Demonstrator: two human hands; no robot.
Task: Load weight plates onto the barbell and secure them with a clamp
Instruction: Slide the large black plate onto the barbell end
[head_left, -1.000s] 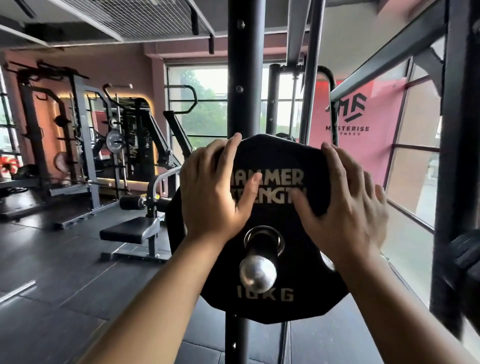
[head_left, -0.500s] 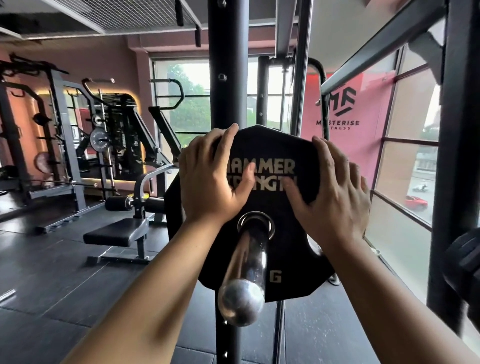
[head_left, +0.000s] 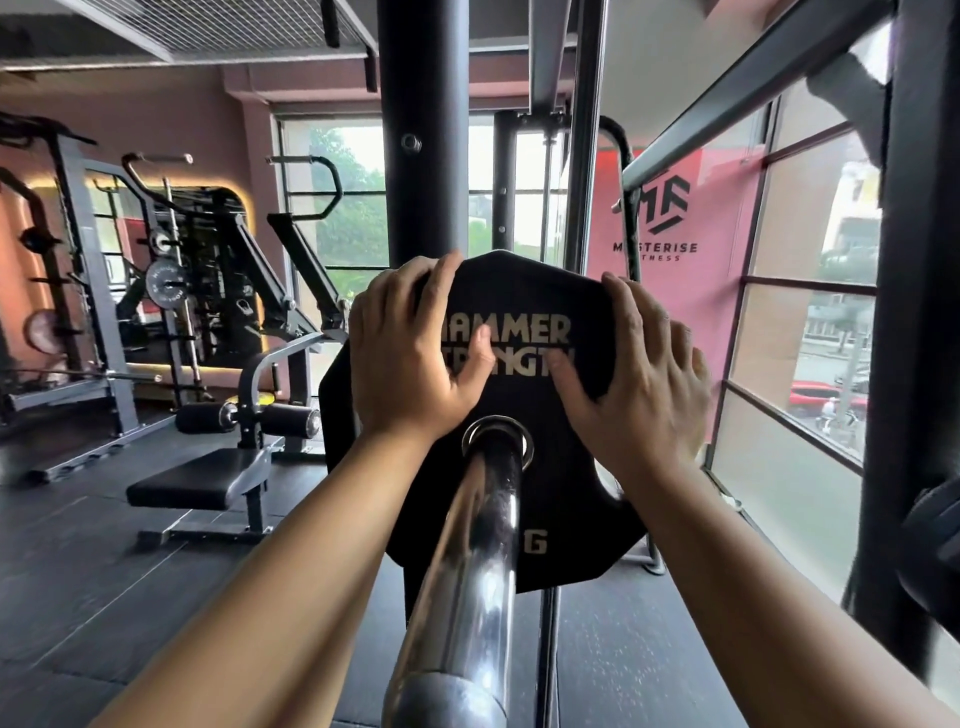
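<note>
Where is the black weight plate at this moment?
In the head view, the weight plate sits at centre on the barbell sleeve, its upper edge gripped by the left hand and the right hand.

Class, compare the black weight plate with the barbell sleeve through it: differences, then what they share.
The weight plate is matte black and lettered; the barbell sleeve is bare shiny chrome. The plate is flat and many-sided; the sleeve is long and round. They share one centre line.
</note>
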